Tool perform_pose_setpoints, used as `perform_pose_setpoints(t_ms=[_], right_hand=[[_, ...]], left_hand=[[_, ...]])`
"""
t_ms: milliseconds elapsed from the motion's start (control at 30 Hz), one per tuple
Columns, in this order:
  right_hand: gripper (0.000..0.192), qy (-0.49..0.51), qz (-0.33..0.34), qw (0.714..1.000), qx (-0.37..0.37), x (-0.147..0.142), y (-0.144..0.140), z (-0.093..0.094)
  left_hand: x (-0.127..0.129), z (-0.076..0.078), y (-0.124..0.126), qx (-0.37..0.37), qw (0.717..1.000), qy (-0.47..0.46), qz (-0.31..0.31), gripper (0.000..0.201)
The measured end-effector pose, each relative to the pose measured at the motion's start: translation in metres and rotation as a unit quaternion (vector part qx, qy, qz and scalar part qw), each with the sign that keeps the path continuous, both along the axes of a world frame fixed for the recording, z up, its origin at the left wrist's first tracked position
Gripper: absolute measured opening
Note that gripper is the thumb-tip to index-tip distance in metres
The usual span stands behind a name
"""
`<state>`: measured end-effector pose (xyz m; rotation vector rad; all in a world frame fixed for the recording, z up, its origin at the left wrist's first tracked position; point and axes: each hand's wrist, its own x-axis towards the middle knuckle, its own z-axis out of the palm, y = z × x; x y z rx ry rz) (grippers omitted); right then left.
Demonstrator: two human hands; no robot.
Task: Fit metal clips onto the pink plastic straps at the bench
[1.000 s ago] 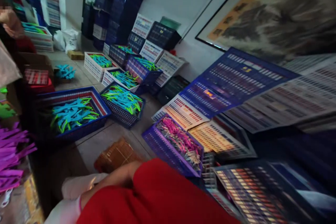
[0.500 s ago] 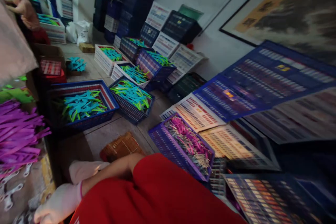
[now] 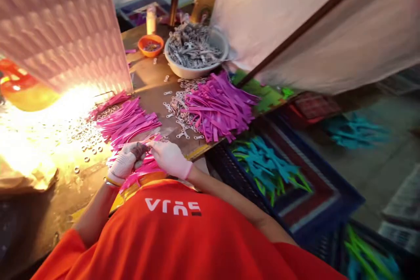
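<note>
My left hand [image 3: 124, 164], in a white glove with dark fingertips, is closed at the table's front edge. My right hand [image 3: 170, 157], in a white glove, meets it with its fingers pinched together. What they hold between the fingertips is too small and hidden to make out. Pink straps [image 3: 144, 168] lie under and around both hands. Beyond my left hand is a bundle of magenta straps [image 3: 129, 118]. A larger pile of purple straps [image 3: 223, 105] lies beyond my right hand, beside loose metal clips [image 3: 179, 109].
A white bowl [image 3: 187, 71] heaped with metal clips and an orange bowl [image 3: 151, 52] stand farther back. Small rings [image 3: 87, 159] lie scattered at left under glaring light. A blue basket [image 3: 341, 201] of turquoise and green straps stands right, below the table. Pale cloth [image 3: 278, 22] hangs above.
The view has swung left from the stacked baskets on the floor to the table. Both hands now show together at its edge, fingertips meeting; before, they were low at the left.
</note>
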<state>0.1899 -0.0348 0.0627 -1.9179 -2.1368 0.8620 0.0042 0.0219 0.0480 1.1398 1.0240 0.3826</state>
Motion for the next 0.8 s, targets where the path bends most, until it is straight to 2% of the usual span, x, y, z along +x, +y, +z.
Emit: perform_pose_setpoints(t_ms=[100, 233, 400, 567, 600, 667, 733, 800], right_hand=[[0.04, -0.066, 0.046, 0.996, 0.034, -0.019, -0.003, -0.004], [0.038, -0.112, 0.113, 0.985, 0.071, -0.027, 0.0, -0.007], [0.034, -0.127, 0.162, 0.977, 0.063, -0.022, 0.003, -0.009], [0.036, -0.061, 0.145, 0.987, 0.039, -0.011, 0.002, -0.027], [0.036, -0.05, 0.136, 0.989, 0.032, -0.008, 0.002, -0.031], [0.036, -0.029, 0.118, 0.992, 0.019, -0.003, 0.001, -0.037], [0.037, -0.009, 0.11, 0.994, 0.005, 0.003, 0.003, -0.039], [0.05, -0.01, 0.114, 0.993, -0.029, 0.007, 0.008, -0.038]], left_hand=[[-0.004, -0.006, -0.01, 0.04, 0.999, 0.028, 0.017, 0.035], [-0.015, -0.009, -0.018, 0.05, 0.996, 0.049, 0.055, 0.035], [-0.019, -0.011, -0.029, 0.045, 0.998, 0.037, 0.038, 0.04], [-0.005, -0.025, -0.034, 0.187, 0.974, 0.122, -0.035, 0.025], [-0.003, -0.029, -0.035, 0.195, 0.971, 0.131, -0.046, 0.021], [0.001, -0.038, -0.036, 0.158, 0.978, 0.128, -0.045, 0.02], [0.003, -0.045, -0.037, 0.107, 0.988, 0.115, -0.009, 0.024], [0.004, -0.051, -0.04, 0.098, 0.988, 0.12, 0.026, 0.026]])
